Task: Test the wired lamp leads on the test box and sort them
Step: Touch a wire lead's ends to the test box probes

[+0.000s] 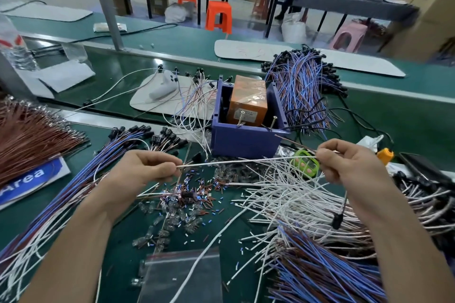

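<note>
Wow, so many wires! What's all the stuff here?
test box: one, purple, middle of the table
orange block: one, orange, inside the test box
white lead: one, white, stretched in front of the test box
loose leads: many, white, heaped right of centre
blue-and-brown bundles: three, blue and brown, left, back right, lower right
brown wires: one heap, brown, far left
bulbs and sleeve bits: many, mixed colours, scattered at centre
plastic bag: one, clear, bottom centre
stools: two orange, one pink, back floor
left hand: one, pinches the white lead's left end
right hand: one, pinches its right end
</note>
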Demonstrator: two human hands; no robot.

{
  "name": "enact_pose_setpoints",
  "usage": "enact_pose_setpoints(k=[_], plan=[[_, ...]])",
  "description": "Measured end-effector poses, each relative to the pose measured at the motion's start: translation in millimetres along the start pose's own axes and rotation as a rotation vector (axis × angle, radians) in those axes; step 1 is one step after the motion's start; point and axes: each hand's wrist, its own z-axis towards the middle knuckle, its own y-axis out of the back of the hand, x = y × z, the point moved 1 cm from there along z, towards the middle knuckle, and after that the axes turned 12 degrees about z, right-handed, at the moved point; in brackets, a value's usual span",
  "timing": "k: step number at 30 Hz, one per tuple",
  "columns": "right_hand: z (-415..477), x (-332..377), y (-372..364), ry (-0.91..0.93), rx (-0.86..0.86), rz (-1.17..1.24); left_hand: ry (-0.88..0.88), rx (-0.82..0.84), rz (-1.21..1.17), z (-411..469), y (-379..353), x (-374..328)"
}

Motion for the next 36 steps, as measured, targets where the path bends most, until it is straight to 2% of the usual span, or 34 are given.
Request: enact_pose_setpoints(k=[5,11,14,19,22,23,26,29,32,34,36], plan=[[-0.6,-6.3,1.2,-0.103,0.021,0.148,0.056,-0.053,-0.313,1.1,-0.6,5.9],[-6.9,-13.5,-9.0,-0.095,-0.008,0.170,0.095,-0.109,-0.573,3.6,-8.1,5.5],[-9.6,-12.3,-10.4,-0.083,-0.005,0.209,0.102,-0.232,-0.420,5.8,-9.9,5.9],[-14.0,-12.9,-22.5,-0.062,0.009,0.343,0.025,-0.581,-0.065,11.3,-11.7,-1.6],[-13.2,-10.4,-17.9,-0.082,-0.065,0.437,0.052,-0.789,0.273,8.3,1.6,4.3],[-12.6,-9.0,-14.8,-0.082,-0.075,0.457,0.066,-0.812,0.430,5.5,5.4,5.1],[-11.2,-8.0,-10.8,-0.077,-0.061,0.473,0.155,-0.721,0.821,-2.4,-2.4,0.2],[-12.0,-12.1,-17.9,-0.085,-0.053,0.481,0.167,-0.702,0.931,-10.6,-31.2,-7.8],[-14.1,-15.6,-23.3,-0.085,-0.062,0.508,0.083,-0.640,0.742,-19.6,-58.9,-14.4],[-16.1,-17.1,-25.6,-0.077,-0.053,0.514,0.040,-0.439,0.616,-20.8,-77.4,-17.3],[-18.4,-17.9,-28.3,-0.075,-0.025,0.523,0.127,-0.171,0.277,-17.4,-95.2,-21.8]])
